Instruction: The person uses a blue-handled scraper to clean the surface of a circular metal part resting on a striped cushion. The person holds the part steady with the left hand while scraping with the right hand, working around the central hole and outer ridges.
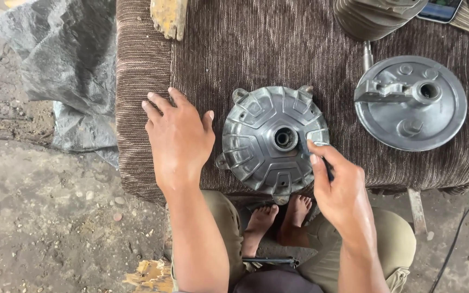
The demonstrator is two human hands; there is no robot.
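One screen only: a phone [439, 9], flat rectangular slab with a lit bluish-green display and dark edge, lying at the counter's [245, 43] far right corner, partly cut off by the frame.

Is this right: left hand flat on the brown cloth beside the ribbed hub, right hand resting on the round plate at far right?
Not quite. The head view shows the right hand on the ribbed hub itself, not the round plate. The left hand is flat on the brown cloth, as stated.

1. The left hand [179, 138] lies flat, palm down, fingers spread and pointing away from the body; its forearm runs straight back toward the torso.
2. The right hand [338, 187] is raised, thumb and forefinger pinched together at the tips; the remaining fingers curl behind the pinch.
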